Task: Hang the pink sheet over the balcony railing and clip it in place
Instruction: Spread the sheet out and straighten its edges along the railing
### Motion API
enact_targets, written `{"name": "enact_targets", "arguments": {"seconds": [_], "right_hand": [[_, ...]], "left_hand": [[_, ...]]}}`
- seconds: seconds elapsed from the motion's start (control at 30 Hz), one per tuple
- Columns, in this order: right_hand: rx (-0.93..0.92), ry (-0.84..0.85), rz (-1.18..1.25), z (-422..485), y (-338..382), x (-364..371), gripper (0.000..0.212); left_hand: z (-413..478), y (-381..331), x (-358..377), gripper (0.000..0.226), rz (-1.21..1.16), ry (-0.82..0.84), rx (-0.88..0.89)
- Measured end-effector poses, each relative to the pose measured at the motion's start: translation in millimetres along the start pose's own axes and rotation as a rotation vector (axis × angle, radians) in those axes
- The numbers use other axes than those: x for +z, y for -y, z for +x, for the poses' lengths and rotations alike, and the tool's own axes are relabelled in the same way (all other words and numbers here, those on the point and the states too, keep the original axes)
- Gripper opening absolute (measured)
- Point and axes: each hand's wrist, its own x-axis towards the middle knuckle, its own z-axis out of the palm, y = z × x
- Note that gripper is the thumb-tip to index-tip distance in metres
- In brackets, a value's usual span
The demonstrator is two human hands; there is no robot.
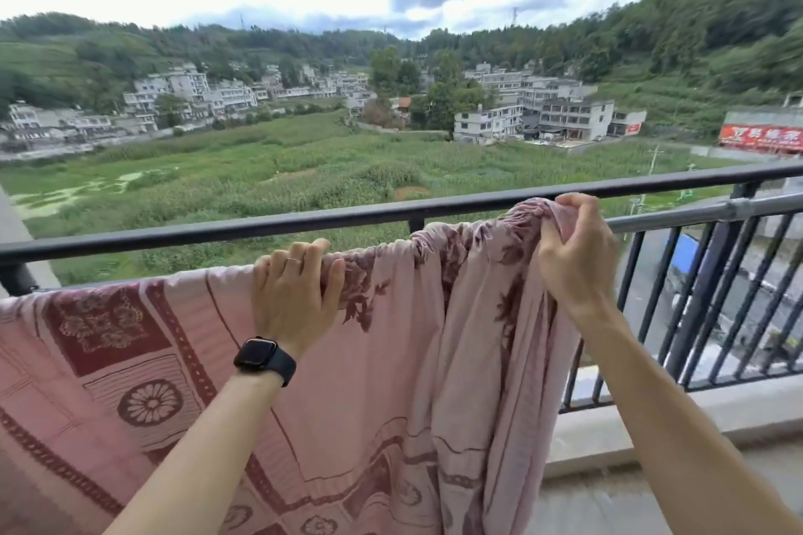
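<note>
The pink sheet point(382, 361) with dark red flower and border patterns drapes over a silver pole point(678, 216) that runs just inside the black balcony railing point(217, 228). Its left part hangs flat; its right end is bunched in folds. My left hand point(295, 291), with a black watch on the wrist, grips the sheet's top edge on the pole. My right hand point(573, 248) pinches the bunched right end and holds it a little above the pole. No clip is in view.
Black vertical bars point(712, 308) stand below the rail at the right, on a pale concrete ledge point(652, 430). Beyond the railing lie green fields, white buildings, wooded hills and a street far below.
</note>
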Motion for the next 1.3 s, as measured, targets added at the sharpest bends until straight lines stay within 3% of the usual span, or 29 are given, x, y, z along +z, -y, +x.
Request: {"name": "enact_targets", "arguments": {"seconds": [0.13,0.23,0.33,0.4,0.5,0.57,0.63,0.7,0.8,1.0,1.13,1.23,1.3], "right_hand": [[0.16,-0.141,-0.1,68.7,-86.9,-56.8,0.027],[0.351,0.129,-0.174,56.0,-160.8,-86.4,0.036],[0.359,0.341,-0.039,44.2,-182.3,-100.6,0.053],[0.396,0.362,0.102,51.8,-177.5,-103.1,0.065],[0.428,0.269,0.211,67.1,-175.7,-95.5,0.076],[0.413,0.262,0.146,73.8,-174.7,-91.0,0.07],[0.359,0.222,0.086,79.3,-174.8,-90.3,0.049],[0.292,0.143,0.046,85.4,-176.9,-96.2,0.034],[0.233,0.012,-0.034,113.1,-183.9,-107.0,0.029],[0.318,0.05,-0.297,151.6,-233.4,-129.5,0.033],[0.3,0.051,-0.14,144.8,-253.5,-140.8,0.042],[0.331,0.051,0.031,131.1,-260.7,-148.0,0.056],[0.234,0.128,0.016,127.4,-269.6,-153.6,0.049]], "left_hand": [[1.2,0.4,-0.6,0.055,0.056,-0.018,-0.104],[-1.0,-4.7,-9.1,0.053,0.041,-0.013,-0.172],[-3.1,-32.3,-12.9,0.047,0.047,-0.059,-0.306],[-0.8,-68.8,-10.9,0.044,0.006,-0.069,-0.29],[13.3,-136.7,-4.9,0.043,-0.052,-0.059,-0.131],[25.5,-180.7,-0.9,0.042,-0.057,0.003,-0.034],[30.5,-206.9,9.2,0.04,-0.018,0.063,0.028],[27.1,-211.8,19.4,0.041,0.01,0.085,0.032],[23.3,-196.7,23.8,0.044,0.043,0.053,0.038],[17.6,-180.3,24.6,0.044,0.024,-0.021,-0.026],[17.6,-202.8,20.0,0.041,-0.058,-0.042,-0.179],[36.2,-262.4,19.3,0.039,-0.078,-0.023,-0.117],[48.0,-314.3,25.9,0.042,-0.07,0.014,-0.071]]}}
